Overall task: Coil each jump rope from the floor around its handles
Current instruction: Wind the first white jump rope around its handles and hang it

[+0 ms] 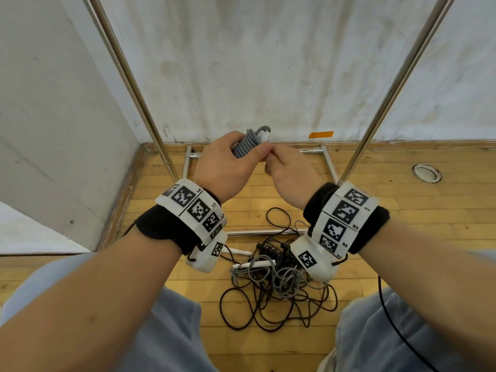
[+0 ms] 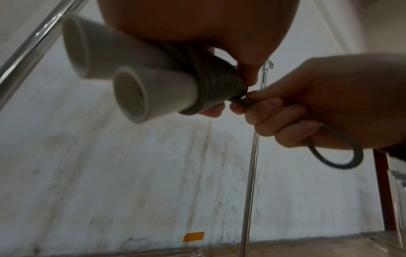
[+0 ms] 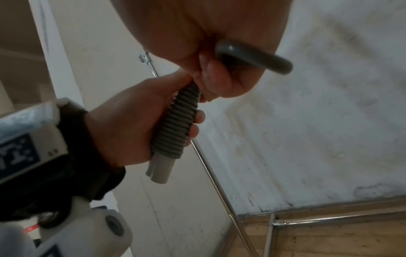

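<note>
The gray jump rope [image 1: 248,143] is up in the air in front of the person, held between both hands, with its cord wound in tight rings around its two white handles [image 2: 140,81], which sit side by side. The left hand [image 1: 224,163] is wrapped around the wound bundle and holds it firm. The right hand [image 1: 288,167] pinches the loose end of the cord [image 2: 338,153] right next to the last ring, and a short loop of that end hangs out under its curled fingers. I think the tricky part is this last bit: if the right hand lets the end slip before it is tucked in, the springy cord could pop loose and the rings could unwind. If the left hand eases its hold, the two handles could slide apart and the coil would go slack. Down on the wooden floor [image 1: 402,210], between the person's knees, lies a tangled pile of rope [image 1: 276,288]. In it I count at least one more gray cord and one dark cord, and two white handles [image 1: 255,264] show. The knots there could snag when the next rope gets pulled out.
</note>
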